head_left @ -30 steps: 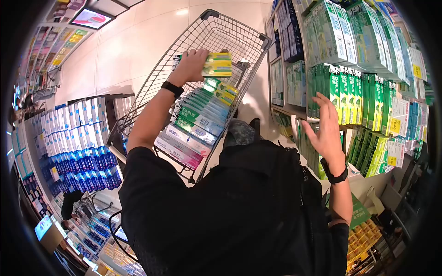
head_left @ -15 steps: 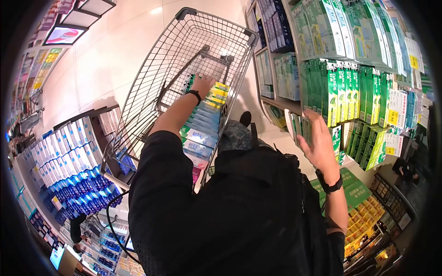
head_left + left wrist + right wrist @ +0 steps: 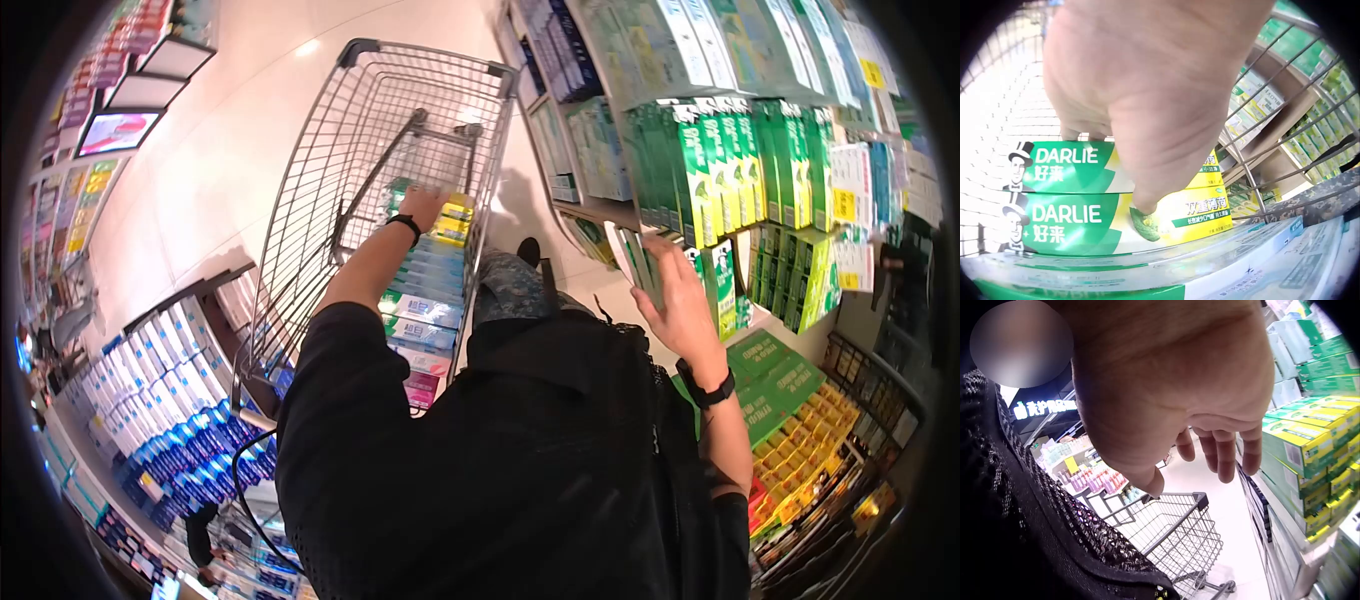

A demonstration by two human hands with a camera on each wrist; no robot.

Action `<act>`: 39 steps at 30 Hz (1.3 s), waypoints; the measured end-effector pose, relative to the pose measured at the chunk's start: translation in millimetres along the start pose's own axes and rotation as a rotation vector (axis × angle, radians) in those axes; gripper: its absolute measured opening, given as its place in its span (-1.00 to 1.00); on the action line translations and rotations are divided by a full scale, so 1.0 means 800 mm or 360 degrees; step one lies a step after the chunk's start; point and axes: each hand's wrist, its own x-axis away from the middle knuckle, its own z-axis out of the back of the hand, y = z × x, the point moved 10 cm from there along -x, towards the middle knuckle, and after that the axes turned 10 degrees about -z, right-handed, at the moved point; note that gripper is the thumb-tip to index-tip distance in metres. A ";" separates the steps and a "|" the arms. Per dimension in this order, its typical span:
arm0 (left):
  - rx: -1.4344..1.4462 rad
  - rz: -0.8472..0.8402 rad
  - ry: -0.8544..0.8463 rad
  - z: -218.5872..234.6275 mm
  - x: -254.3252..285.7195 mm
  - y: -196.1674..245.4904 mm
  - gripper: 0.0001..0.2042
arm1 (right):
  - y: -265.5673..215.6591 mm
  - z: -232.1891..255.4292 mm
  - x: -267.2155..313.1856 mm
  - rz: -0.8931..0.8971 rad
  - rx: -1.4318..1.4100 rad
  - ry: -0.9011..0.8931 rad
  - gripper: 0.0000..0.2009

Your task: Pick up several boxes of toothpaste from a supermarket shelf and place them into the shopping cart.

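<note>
My left hand [image 3: 424,208] is down inside a wire shopping cart [image 3: 300,210], gripping green-and-yellow DARLIE toothpaste boxes [image 3: 1072,224]. In the left wrist view the thumb lies across their printed fronts and the fingers go behind them. Pale blue-and-green toothpaste boxes [image 3: 432,275] line the cart in a row beside the held ones, followed by a pink box [image 3: 426,388] at the near end. Over by the shelf, my right hand [image 3: 682,305] is raised with nothing in it; its fingers hang relaxed in the right wrist view.
Shelves of upright green-and-yellow toothpaste boxes [image 3: 725,175] stand on the right, with price tags [image 3: 846,207]. A display of blue-and-white boxes [image 3: 165,385] is at the left. Yellow packs [image 3: 800,440] are stacked at lower right. Pale floor tiles [image 3: 250,110] run past the cart.
My left hand has lowered the green-and-yellow toothpaste boxes into the cart, against the row there. The right hand stays raised near the shelf. The head view has shifted, and the cart appears farther left.
</note>
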 end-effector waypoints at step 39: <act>0.1069 -0.0244 0.0717 0.394 0.027 0.188 -0.45 | 0.146 0.062 -0.122 -0.0532 0.0754 0.0629 -0.02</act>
